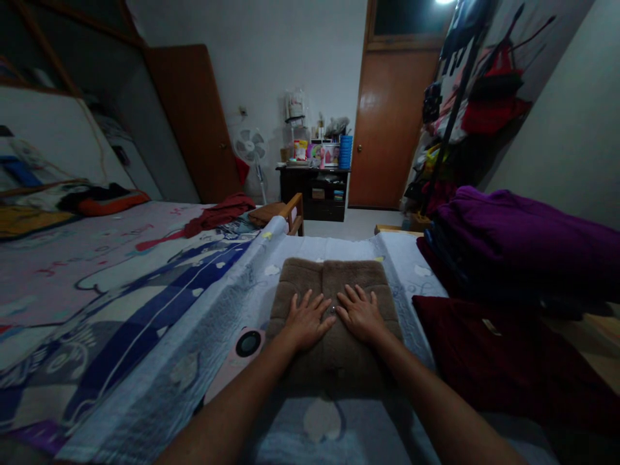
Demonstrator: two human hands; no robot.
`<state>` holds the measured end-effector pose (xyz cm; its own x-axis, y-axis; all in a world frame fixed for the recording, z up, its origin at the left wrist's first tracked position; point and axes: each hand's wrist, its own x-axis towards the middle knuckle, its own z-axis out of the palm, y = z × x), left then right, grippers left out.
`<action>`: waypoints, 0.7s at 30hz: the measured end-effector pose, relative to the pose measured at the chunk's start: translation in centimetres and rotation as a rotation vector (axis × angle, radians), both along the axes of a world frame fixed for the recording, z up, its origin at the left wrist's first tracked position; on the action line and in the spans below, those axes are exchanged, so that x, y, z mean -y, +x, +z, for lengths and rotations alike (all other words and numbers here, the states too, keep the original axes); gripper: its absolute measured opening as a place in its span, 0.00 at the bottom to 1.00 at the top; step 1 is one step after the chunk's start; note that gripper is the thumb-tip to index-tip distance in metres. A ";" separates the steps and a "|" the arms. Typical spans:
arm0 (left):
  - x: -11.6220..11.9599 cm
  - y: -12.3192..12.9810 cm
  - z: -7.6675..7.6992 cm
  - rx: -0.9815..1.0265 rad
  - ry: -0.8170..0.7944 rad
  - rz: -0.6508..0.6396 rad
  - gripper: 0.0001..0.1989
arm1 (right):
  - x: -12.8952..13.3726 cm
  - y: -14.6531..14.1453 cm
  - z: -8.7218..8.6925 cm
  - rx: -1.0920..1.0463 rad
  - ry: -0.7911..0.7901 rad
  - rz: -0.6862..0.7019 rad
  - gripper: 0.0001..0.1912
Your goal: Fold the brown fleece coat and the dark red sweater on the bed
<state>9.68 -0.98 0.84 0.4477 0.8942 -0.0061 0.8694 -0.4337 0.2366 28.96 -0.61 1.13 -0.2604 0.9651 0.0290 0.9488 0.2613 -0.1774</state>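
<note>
A brown, fuzzy folded cloth (334, 355) lies flat on the light blue bedding (322, 420) in the middle of the view. On its left half rests my left hand (309, 321), palm down with fingers spread. My right hand (359, 314) lies flat on the right half, fingers also apart. The two hands are close together near the cloth's centre, thumbs pointing toward each other. Neither hand holds anything. A pink phone (237, 361) with a round dark camera lies left of the cloth, partly behind my left forearm.
A dark red folded cloth (504, 349) lies at the right, below a stack with a purple cloth (533, 226) on top. Patterned blue bedding (159, 310) spreads at the left. A fan (250, 147) and a black cabinet (314, 194) stand at the back.
</note>
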 end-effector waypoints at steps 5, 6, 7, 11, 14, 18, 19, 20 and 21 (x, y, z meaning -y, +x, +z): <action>-0.1 0.0 -0.2 0.003 0.006 0.000 0.32 | -0.1 0.0 -0.1 -0.006 0.001 -0.005 0.27; -0.1 0.0 -0.1 0.004 0.005 -0.001 0.32 | -0.1 0.0 -0.1 -0.009 -0.003 -0.006 0.27; -0.1 0.0 -0.1 0.006 0.004 -0.001 0.32 | -0.1 0.0 -0.1 -0.012 -0.009 -0.007 0.27; 0.1 0.0 0.1 0.017 0.000 0.001 0.32 | -0.2 -0.1 -0.3 -0.028 -0.018 -0.017 0.26; 0.4 0.0 0.1 0.028 0.026 0.001 0.31 | -0.2 -0.1 -0.4 -0.049 0.000 -0.025 0.25; 0.6 -0.2 0.2 0.057 0.077 0.013 0.28 | -0.1 0.0 -0.1 -0.090 0.018 -0.025 0.24; 0.6 -0.3 0.4 0.062 0.077 0.014 0.28 | -0.1 0.1 0.1 -0.106 0.012 -0.018 0.23; 0.6 -0.3 0.6 0.067 0.071 0.015 0.27 | -0.1 0.3 0.3 -0.124 0.004 -0.013 0.23; 0.6 -0.4 0.9 0.069 0.064 0.017 0.27 | -0.1 0.5 0.5 -0.138 -0.002 -0.013 0.22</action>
<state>9.25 -1.59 1.79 0.4299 0.8992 0.0816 0.8593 -0.4352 0.2686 29.42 -0.47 1.68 -0.2417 0.9683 0.0622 0.9185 0.2490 -0.3072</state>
